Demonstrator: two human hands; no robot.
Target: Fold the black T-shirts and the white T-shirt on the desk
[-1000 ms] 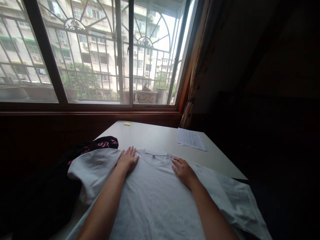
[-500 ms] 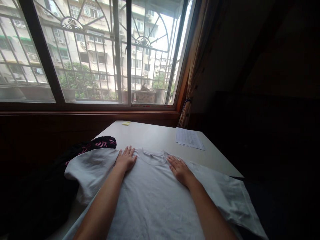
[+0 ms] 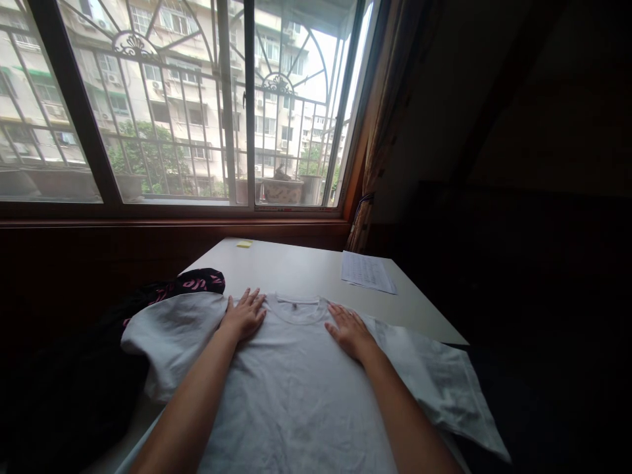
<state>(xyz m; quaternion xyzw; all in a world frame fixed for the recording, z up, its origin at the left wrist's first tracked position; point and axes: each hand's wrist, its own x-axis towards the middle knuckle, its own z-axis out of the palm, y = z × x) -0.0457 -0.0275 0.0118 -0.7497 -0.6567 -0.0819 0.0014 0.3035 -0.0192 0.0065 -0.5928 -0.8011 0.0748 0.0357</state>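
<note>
A white T-shirt (image 3: 296,382) lies spread on the table, its collar toward the window and both sleeves out to the sides. My left hand (image 3: 244,315) rests flat on the left shoulder, fingers spread. On the other side of the collar, my right hand (image 3: 350,331) lies flat on the right shoulder with its fingers stretched out. Neither hand grips the cloth. The left sleeve is rumpled, and the right sleeve hangs past the table's edge. The shirt's lower part is cut off by the frame.
The white table (image 3: 291,263) carries printed sheets (image 3: 368,271) at the far right and a yellow sticky note (image 3: 244,243) at the far left. Dark clothing with pink lettering (image 3: 200,283) lies beside the left sleeve. Behind stand a barred window and a tied curtain (image 3: 363,217).
The whole view has shifted slightly, so things sit a little further left. Around the collar the cloth lies somewhat flatter and wider open. Both hands stay on the shoulders.
</note>
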